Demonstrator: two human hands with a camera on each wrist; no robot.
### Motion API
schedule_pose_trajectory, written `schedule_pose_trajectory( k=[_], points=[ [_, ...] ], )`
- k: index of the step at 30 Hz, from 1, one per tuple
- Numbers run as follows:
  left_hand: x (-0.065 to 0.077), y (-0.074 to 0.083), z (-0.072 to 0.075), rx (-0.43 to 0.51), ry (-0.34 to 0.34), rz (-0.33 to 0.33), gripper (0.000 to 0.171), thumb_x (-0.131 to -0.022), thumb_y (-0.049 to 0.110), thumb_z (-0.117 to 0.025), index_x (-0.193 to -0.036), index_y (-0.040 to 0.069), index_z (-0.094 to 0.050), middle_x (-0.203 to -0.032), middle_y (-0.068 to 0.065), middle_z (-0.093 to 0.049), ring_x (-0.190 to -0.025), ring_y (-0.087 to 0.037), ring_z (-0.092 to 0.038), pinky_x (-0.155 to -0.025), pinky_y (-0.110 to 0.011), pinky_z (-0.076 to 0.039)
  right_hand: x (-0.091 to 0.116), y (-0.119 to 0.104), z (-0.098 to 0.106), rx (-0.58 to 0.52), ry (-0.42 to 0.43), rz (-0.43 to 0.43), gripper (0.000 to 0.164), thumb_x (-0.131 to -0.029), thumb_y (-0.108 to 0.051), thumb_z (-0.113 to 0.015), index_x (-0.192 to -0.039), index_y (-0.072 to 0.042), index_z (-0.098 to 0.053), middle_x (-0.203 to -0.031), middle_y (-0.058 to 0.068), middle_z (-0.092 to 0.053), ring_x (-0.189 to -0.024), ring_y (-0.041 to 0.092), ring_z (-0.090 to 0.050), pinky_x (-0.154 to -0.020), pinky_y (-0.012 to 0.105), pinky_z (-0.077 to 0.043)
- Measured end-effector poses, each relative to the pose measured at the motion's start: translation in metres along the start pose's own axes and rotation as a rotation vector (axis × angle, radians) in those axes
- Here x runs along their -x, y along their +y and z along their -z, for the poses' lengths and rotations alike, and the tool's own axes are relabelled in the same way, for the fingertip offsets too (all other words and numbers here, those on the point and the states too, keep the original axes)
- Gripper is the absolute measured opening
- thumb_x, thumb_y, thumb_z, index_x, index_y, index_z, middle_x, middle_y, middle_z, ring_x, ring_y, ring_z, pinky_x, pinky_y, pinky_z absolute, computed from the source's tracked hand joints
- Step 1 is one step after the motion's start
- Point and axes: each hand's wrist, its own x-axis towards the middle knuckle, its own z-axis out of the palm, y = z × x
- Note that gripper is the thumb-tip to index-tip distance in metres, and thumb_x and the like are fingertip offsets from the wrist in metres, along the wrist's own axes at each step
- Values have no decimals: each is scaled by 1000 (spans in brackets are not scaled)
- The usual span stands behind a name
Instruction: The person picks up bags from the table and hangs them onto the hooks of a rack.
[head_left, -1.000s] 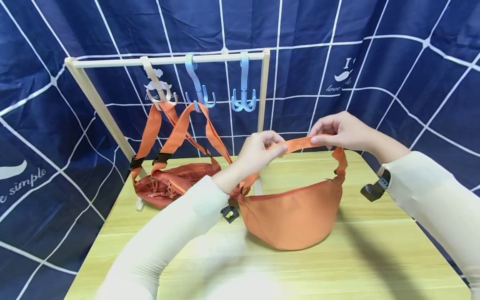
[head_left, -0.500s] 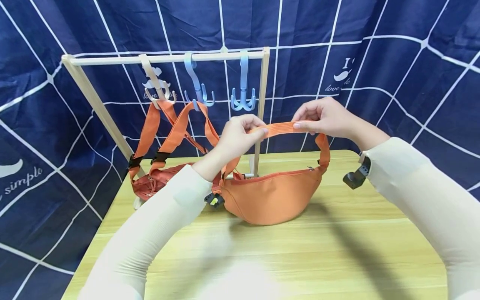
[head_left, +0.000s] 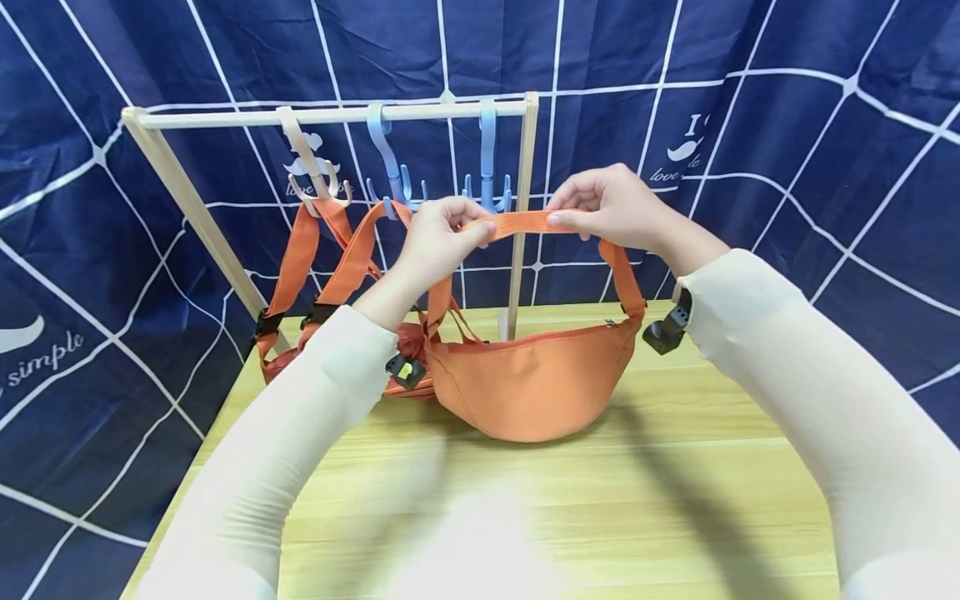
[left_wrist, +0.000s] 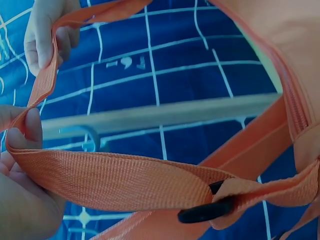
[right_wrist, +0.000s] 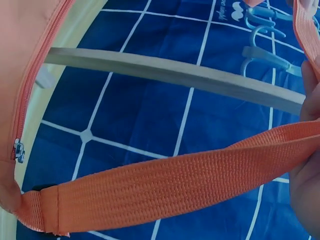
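Observation:
My left hand (head_left: 437,239) and right hand (head_left: 617,210) each pinch the webbing strap (head_left: 522,222) of an orange waist bag (head_left: 532,387), thumbs toward me. A short stretch of strap is pulled taut between them, just in front of the lower prongs of the right blue hook (head_left: 487,150). Below, the bag hangs upright, zipper along its top edge, low over the wooden table (head_left: 735,417). In the left wrist view the strap runs from my fingers to a black buckle (left_wrist: 205,211). The right wrist view has the strap's other end sewn near the zipper pull (right_wrist: 19,151).
A wooden rack (head_left: 217,121) stands at the back. From its beige hook (head_left: 303,150) and middle blue hook (head_left: 386,150) hang orange straps (head_left: 296,258) of red-orange bags (head_left: 408,346), partly behind my left arm. A dark blue gridded curtain (head_left: 787,167) surrounds the table.
Both hands have moved up, left and away from me with the strap, to the right blue hook. The bag has travelled along, leftward and toward the rack.

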Motion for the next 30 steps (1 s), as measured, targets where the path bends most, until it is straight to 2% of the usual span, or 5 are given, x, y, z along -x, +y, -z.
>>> schedule_pose_trajectory(
  k=[7,14,21,30],
  points=[
    [-12,-4,13,-12,47,36,11,-90,14,-66,-93,4,-71,-75,-6,-67,-62,-16,-49,-52,-24,-35,-16,-10,-8,29,65,-62,22,-86,-25,-72,-99,-6,-71,-83,5,-70,-62,22,-58,-57,28,-46],
    [-21,-6,17,-28,113,38,11,-90,14,-65,-92,5,-70,-73,-5,-66,-55,-17,-42,-47,-24,-28,-27,-17,-14,5,128,-111,24,-88,-30,-70,-100,-9,-71,-85,4,-69,-66,23,-58,-57,30,-45],
    [-31,-6,10,-14,202,72,12,-90,15,-65,-94,5,-69,-74,-5,-65,-64,-16,-50,-52,-24,-33,-34,-21,-16,-1,203,-147,26,-89,-30,-68,-102,-8,-70,-87,5,-69,-67,20,-59,-61,28,-47],
    [-35,-9,-4,-48,278,104,14,-91,19,-65,-94,6,-69,-73,-3,-59,-64,-16,-50,-56,-24,-40,-39,-17,-25,-14,301,-199,23,-91,-28,-66,-103,-9,-70,-86,3,-69,-72,24,-61,-61,27,-47]
  ],
)
